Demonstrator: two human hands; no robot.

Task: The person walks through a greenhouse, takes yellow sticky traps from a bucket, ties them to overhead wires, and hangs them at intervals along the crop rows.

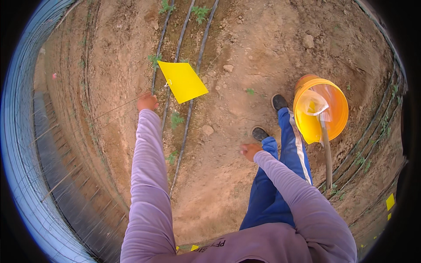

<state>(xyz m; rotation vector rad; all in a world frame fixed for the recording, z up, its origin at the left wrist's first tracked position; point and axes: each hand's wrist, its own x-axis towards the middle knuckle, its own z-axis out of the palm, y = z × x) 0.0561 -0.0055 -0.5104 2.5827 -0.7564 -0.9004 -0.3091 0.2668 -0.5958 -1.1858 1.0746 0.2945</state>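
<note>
A flat yellow sheet (pixel 187 82) hangs from a thin wire (pixel 115 108) above the soil, fastened by a small white tie (pixel 167 83) at its left edge. My left hand (pixel 147 102), arm stretched forward, is closed around that wire a little to the left of the sheet. In front of my legs, my right hand (pixel 251 151) is held low with its fingers curled; its palm is hidden, and no object shows in it. To the right of my feet is a yellow-orange bucket (pixel 342 113) with a clear plastic bag (pixel 314 102) and yellow sheets (pixel 307 126) inside.
A wooden stake (pixel 326 157) rises close to the bucket. Black drip lines (pixel 184 138) run along the bed beside small green plants (pixel 176 119). More drip lines and plants (pixel 360 157) lie on the right. Further yellow sheets (pixel 390 202) show at the lower right rim.
</note>
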